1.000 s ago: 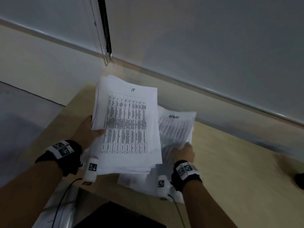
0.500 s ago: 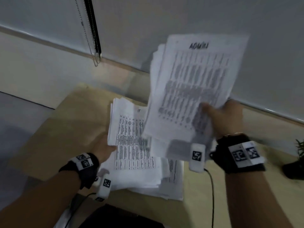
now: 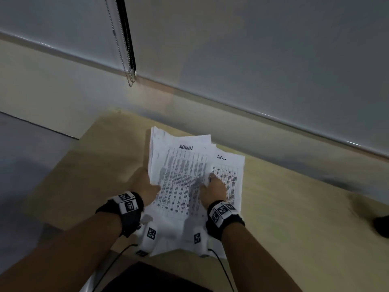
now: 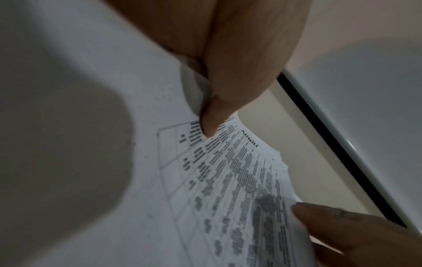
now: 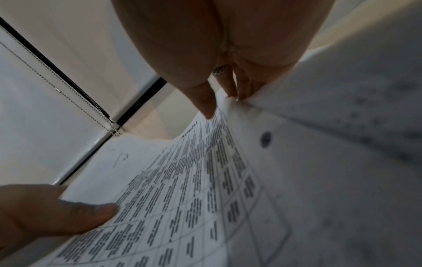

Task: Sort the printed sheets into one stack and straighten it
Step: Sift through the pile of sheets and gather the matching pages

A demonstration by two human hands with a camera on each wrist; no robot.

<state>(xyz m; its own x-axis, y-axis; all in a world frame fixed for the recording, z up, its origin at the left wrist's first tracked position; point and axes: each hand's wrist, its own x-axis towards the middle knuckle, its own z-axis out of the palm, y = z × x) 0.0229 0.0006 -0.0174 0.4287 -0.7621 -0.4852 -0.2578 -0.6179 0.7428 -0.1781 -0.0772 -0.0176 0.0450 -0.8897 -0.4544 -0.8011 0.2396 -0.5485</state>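
The left hand [image 3: 145, 187] grips the left edge of the stack of printed sheets [image 3: 181, 182], thumb on top. The right hand [image 3: 213, 189] holds the stack's right edge, thumb on top and fingers under it. The stack sits on more sheets [image 3: 230, 175] on the wooden table [image 3: 294, 218], below a blind chain [image 3: 121, 49].

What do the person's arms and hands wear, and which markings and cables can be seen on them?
Forearms are bare, no sleeves. Each wrist carries a black strap with white blocks bearing black square-pattern markers. A white camera unit hangs under each wrist, trailing a thin black cable. The right hand wears a finger ring.
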